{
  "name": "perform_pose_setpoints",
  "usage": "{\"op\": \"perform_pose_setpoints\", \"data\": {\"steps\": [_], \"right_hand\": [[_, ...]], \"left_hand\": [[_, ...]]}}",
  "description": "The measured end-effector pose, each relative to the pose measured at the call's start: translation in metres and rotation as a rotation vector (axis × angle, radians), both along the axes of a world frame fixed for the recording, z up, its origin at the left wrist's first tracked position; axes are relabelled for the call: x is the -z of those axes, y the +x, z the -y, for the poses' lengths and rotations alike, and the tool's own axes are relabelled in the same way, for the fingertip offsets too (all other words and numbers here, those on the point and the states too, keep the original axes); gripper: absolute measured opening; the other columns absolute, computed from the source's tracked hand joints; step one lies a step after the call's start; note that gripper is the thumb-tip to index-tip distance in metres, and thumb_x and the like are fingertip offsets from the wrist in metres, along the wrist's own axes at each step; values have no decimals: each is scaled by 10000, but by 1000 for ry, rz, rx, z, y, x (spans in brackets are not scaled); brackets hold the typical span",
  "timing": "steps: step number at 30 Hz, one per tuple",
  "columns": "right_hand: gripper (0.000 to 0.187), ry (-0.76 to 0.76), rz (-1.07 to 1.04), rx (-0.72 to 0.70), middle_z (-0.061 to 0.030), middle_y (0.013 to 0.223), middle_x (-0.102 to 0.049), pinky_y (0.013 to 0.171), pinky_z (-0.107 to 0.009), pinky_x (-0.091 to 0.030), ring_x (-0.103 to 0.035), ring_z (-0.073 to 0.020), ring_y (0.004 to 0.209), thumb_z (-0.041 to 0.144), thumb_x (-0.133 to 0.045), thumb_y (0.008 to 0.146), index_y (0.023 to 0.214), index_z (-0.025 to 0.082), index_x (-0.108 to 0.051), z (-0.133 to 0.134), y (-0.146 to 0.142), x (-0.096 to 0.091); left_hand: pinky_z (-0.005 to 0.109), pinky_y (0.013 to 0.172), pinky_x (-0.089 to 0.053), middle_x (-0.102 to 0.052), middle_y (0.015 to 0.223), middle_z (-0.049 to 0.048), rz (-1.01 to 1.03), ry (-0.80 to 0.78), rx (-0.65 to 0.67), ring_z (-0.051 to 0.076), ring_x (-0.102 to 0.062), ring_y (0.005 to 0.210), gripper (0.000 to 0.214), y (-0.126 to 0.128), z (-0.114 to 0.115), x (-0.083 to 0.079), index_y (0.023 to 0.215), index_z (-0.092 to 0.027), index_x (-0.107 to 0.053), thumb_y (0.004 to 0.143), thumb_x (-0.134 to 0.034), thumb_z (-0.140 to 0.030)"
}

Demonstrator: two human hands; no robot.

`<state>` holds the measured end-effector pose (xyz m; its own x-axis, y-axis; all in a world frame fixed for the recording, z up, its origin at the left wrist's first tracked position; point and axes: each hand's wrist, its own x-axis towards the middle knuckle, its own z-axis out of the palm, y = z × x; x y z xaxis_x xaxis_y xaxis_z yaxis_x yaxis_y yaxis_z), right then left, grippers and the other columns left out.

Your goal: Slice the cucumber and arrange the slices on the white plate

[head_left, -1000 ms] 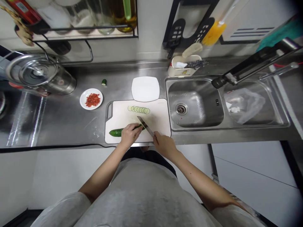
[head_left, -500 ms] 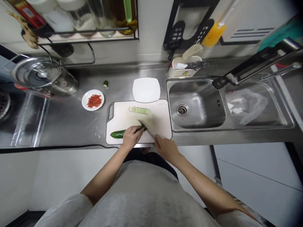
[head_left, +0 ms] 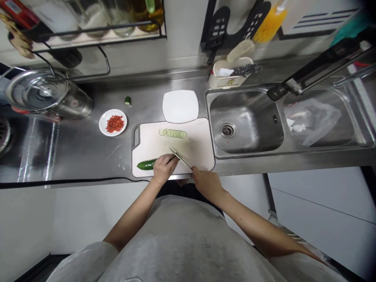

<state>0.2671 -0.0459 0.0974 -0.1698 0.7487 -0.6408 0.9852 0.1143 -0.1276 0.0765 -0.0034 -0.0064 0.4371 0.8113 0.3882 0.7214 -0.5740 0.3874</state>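
Left hand (head_left: 163, 169) curled over a green cucumber (head_left: 146, 165), thumb and fingers pinching it near its right-hand end; the long left part sticks out past the hand. Right hand (head_left: 208, 183) closed around the handle of a knife (head_left: 182, 159), blade slanting up-left to the cucumber's right end, just beside the left fingertips; too small to tell how deep the edge sits. Cucumber lies along the near side of a pale cutting board (head_left: 199, 145), gray rim, handle slot on the left. Cucumber slices (head_left: 172, 133) overlap in a row farther up the board, apart from both hands. White squarish plate (head_left: 180, 105) just beyond the board, at its far edge. Left of the board, on the steel tabletop (head_left: 79, 152): small round white plate (head_left: 102, 124) with red bits (head_left: 114, 123), short cucumber stub (head_left: 127, 100) near it, farther back. Lidded steel pot (head_left: 73, 102) at far left. Right of the board, a double sink: near basin (head_left: 246, 137) with a drain, other basin holding a clear plastic bag (head_left: 315, 121) with white scraps. Cream holder (head_left: 230, 80) behind the near basin, black faucet (head_left: 311, 72) reaching in over the sink from the right.
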Motion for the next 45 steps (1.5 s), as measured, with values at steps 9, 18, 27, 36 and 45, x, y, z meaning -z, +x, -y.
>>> {"op": "perform_pose_setpoints", "data": {"steps": [9, 18, 27, 36, 45], "right_hand": [[328, -32, -43, 26, -173, 852, -701, 673, -289, -468, -687, -261, 856, 272, -314, 972, 1191, 124, -507, 1, -2, 1], [292, 8, -47, 36, -146, 812, -699, 662, -295, -461, -690, -266, 830, 294, -324, 974, 1128, 151, -526, 1, 1, 1], [292, -51, -34, 33, -154, 844, -701, 666, -285, -467, -691, -250, 847, 212, -302, 960, 1149, 141, -513, -1, -1, -2], [285, -53, -71, 45, -143, 865, -700, 693, -290, -471, -686, -245, 856, 186, -309, 947, 1147, 147, -507, -1, 1, 6], [273, -45, -84, 12, -152, 879, -693, 704, -307, -481, -680, -257, 878, 260, -353, 954, 1151, 150, -506, -8, 0, 4]], "left_hand": [[329, 786, -490, -690, 984, 57, -14, -17, -3, 178, -627, 920, 151, 0, 2, 1, 966, -247, -690, 885, -566, -278], [312, 776, -499, -698, 933, 48, -28, 33, 5, 174, -624, 902, 147, 0, 1, 1, 972, -236, -693, 864, -595, -258], [320, 783, -510, -698, 937, 49, -37, 41, 2, 177, -629, 903, 151, 1, 2, -1, 972, -239, -693, 871, -583, -254], [320, 762, -520, -700, 916, 45, -36, 44, -11, 176, -635, 893, 137, 4, 1, -2, 933, -237, -702, 872, -582, -261], [339, 797, -528, -708, 944, 57, -40, 42, 23, 188, -641, 929, 183, 0, 2, 2, 993, -244, -700, 884, -556, -274]]}}
